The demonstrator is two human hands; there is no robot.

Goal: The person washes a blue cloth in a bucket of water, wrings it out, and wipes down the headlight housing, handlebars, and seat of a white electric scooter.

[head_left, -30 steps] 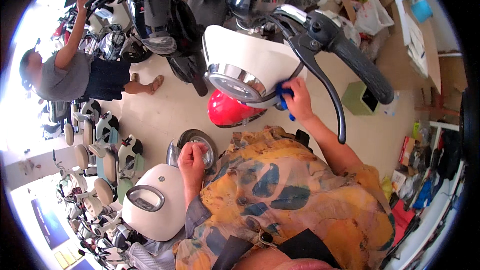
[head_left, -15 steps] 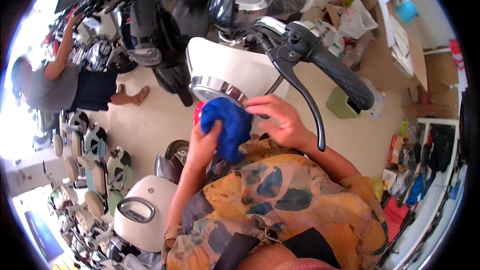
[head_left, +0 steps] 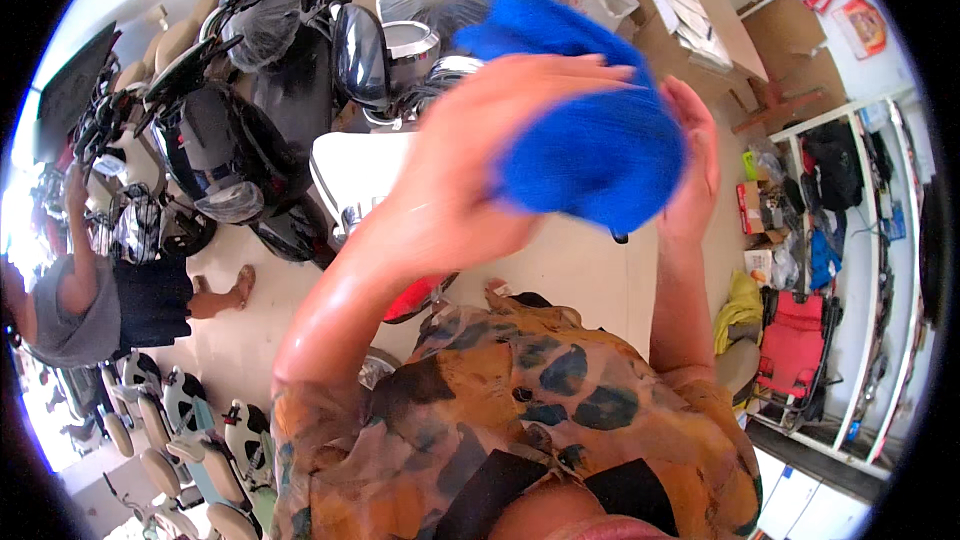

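A blue cloth [head_left: 600, 160] is up in front of me, blurred by motion, spread over the place where the scooter's handlebar was visible. My left hand [head_left: 470, 155] is closed on the cloth from the left, its fingers lying across it. At the cloth's right edge my right hand [head_left: 695, 165] is upright with its fingers stretched; whether it touches the cloth I cannot tell. The handlebar grip and most of the brake lever are hidden. Behind my left forearm shows the white front panel [head_left: 355, 165] of the scooter. A red part [head_left: 415, 298] lies below that forearm.
Dark scooters [head_left: 225, 150] stand at the far left, near another person [head_left: 75, 310] in grey. Several pale scooters [head_left: 205, 460] line the lower left. To the right are a shelf rack [head_left: 865, 170], a red folding chair [head_left: 795, 345] and a desk [head_left: 715, 25].
The blue cloth has risen from beside the headlight to the handlebar with my left hand. My right hand has moved right and up. The view has shifted to the right.
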